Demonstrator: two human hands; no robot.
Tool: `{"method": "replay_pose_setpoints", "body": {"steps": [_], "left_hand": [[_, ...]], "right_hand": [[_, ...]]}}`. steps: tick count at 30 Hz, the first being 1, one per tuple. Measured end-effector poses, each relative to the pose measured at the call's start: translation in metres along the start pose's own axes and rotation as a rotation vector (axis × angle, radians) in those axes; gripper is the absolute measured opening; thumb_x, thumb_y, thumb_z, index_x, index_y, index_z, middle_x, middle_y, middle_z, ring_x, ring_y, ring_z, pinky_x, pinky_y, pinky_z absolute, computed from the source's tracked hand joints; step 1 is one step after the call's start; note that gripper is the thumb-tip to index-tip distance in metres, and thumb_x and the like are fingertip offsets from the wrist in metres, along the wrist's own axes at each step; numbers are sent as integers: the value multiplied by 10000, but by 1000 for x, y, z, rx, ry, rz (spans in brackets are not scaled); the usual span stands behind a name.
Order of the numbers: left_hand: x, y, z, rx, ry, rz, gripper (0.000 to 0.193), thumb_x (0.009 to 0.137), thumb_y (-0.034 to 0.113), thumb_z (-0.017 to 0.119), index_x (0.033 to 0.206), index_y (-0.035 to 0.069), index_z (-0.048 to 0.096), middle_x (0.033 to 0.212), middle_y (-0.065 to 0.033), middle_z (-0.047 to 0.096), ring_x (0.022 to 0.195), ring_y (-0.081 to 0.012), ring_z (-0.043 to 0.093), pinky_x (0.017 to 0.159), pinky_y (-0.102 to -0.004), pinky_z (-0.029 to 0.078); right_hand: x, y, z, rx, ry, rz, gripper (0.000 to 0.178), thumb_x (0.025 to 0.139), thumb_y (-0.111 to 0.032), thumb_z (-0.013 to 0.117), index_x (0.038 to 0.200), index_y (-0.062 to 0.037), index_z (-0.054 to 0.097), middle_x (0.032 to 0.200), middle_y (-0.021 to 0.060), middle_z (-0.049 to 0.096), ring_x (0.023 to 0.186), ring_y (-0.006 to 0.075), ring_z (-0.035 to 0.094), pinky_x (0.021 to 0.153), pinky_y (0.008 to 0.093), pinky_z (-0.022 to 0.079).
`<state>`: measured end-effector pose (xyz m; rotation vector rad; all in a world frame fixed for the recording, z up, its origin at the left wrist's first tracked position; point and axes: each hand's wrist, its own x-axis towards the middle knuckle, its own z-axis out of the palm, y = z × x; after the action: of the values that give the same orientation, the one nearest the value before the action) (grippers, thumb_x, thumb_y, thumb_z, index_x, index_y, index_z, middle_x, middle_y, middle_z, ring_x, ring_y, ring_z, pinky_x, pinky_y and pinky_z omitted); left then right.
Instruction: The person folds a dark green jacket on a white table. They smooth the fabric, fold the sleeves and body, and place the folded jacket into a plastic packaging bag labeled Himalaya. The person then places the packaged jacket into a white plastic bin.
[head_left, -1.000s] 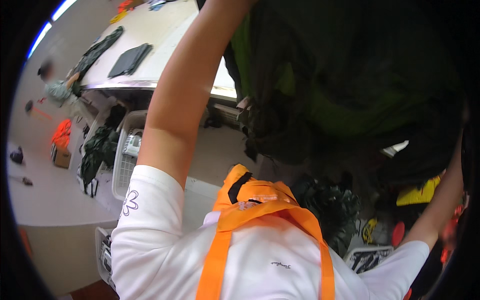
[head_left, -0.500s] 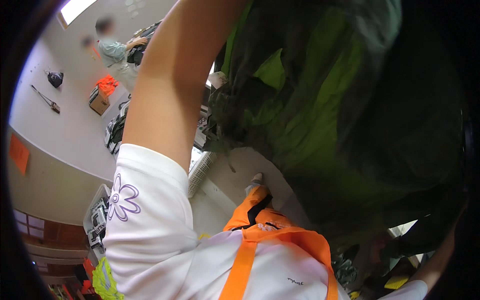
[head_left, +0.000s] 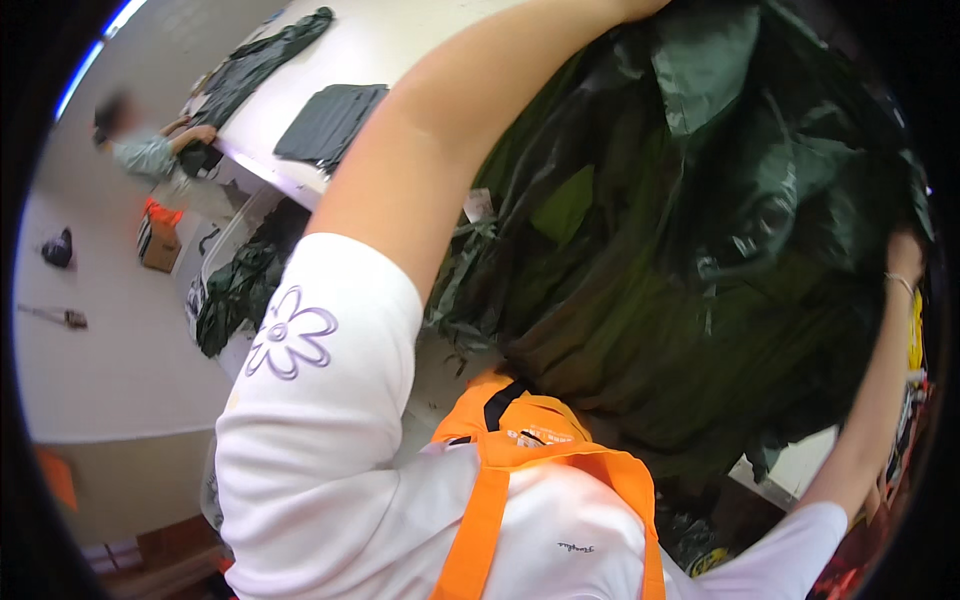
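Note:
A large dark green garment (head_left: pixel 640 300) of thin, shiny fabric hangs spread in front of me, rain-jacket-like, with pale printing on it. Beside my left arm, a small white label (head_left: pixel 478 205) shows against it. My left hand (head_left: pixel 645 8) is raised to the garment's upper edge; only part of it shows, the fingers cut off by the top of the picture. At the far right my right hand (head_left: pixel 905 258) is closed on the garment's other side, its fingers partly covered by fabric. The cloth hides much of what lies behind it.
A white table (head_left: pixel 420 45) at the far left bears a folded dark green garment (head_left: pixel 332 122) and a long spread one (head_left: pixel 260 70). A person (head_left: pixel 150 150) works at its end. Below stand a basket of dark green garments (head_left: pixel 250 275) and a cardboard box (head_left: pixel 158 245).
The garment has spread wider and become better lit. My right hand has come into view at its right side. My left arm sits further right, and the white table now shows.

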<state>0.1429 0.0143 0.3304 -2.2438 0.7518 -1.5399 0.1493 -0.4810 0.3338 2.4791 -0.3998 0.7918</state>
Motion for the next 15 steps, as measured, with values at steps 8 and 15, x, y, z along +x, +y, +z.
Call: {"method": "replay_pose_setpoints", "body": {"steps": [8,15], "left_hand": [[-230,132,-7,-622,-555,-407,506,894,314,572,1347,131,440,1394,-114,434,1286,-304,399,1045,-469,322],[-321,188,-110,-759,-1041,-1453,594,684,418,777,1048,-20,606,856,-121,632,808,-254,618,711,-347,485]], "right_hand": [[-279,-81,-15,1017,-183,-417,389,882,-114,539,1240,34,510,1315,215,480,1266,370,401,1062,424,301],[-388,-217,-87,1421,-548,-551,434,843,-119,611,1255,-29,511,1337,172,460,1229,348,443,1012,403,370]]}}
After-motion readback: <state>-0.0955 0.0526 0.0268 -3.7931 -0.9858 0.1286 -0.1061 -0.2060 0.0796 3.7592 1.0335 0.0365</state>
